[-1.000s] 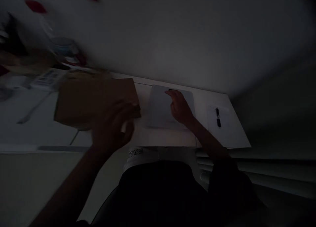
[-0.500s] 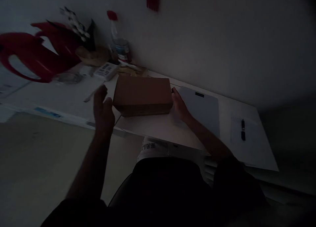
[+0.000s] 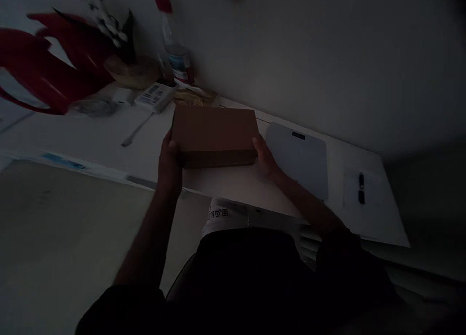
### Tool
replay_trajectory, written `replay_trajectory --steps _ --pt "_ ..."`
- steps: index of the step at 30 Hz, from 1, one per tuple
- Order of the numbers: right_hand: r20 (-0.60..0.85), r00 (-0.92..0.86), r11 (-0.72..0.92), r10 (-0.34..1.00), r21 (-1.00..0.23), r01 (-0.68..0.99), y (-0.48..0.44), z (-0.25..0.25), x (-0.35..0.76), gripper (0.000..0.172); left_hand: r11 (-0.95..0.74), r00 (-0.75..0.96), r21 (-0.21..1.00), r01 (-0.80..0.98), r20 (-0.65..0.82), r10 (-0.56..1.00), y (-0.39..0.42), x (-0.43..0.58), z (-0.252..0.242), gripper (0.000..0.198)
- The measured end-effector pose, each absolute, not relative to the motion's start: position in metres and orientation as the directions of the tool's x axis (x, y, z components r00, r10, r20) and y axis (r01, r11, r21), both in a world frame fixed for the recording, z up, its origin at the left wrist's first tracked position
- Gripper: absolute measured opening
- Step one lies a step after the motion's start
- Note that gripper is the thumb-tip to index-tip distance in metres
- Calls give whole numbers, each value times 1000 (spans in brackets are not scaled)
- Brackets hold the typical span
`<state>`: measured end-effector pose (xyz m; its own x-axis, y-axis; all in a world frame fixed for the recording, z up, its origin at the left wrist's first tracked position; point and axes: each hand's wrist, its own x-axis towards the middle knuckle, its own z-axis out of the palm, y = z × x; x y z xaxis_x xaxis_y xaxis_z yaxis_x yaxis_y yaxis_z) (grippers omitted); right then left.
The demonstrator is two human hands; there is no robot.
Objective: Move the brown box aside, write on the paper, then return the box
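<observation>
A brown cardboard box [image 3: 216,131] is between my two hands, over the white tabletop [image 3: 225,182]. My left hand [image 3: 169,165] grips its left end, thumb on the near corner and fingers along the side. On the opposite end, my right hand [image 3: 265,156] has its thumb at the near right corner; its other fingers are mostly hidden behind the box. Whether the underside touches the table, I cannot tell. Just right of my right hand lies a flat grey scale-like panel [image 3: 302,162] with a small dark window.
On the left stand red pitchers [image 3: 47,75], a basket [image 3: 133,73] with white flowers, and a red-capped bottle [image 3: 178,60]. A small white box [image 3: 156,96] and a thin stick-like utensil [image 3: 136,130] lie nearer. A black pen [image 3: 361,188] rests at the right.
My left hand has moved right, from beside the box onto its left end. My right hand's thumb now shows on the box's corner. The view has shifted slightly.
</observation>
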<state>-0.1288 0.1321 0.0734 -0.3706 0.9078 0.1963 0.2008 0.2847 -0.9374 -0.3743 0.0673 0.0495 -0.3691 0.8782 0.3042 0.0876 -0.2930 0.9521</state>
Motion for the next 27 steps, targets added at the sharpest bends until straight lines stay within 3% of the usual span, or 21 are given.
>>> replay_trajectory --steps 3,19,27 --pt "194 -388 296 901 -929 222 134 70 -130 83 -310 -372 950 -38 275 887 67 -373 50 62" --pt "229 -359 305 905 -937 170 127 82 -131 86 -276 -498 959 -63 209 842 60 -355 71 68" --pt "318 -332 363 888 -928 83 114 117 -98 85 -398 -439 904 -156 298 848 63 -327 99 63"
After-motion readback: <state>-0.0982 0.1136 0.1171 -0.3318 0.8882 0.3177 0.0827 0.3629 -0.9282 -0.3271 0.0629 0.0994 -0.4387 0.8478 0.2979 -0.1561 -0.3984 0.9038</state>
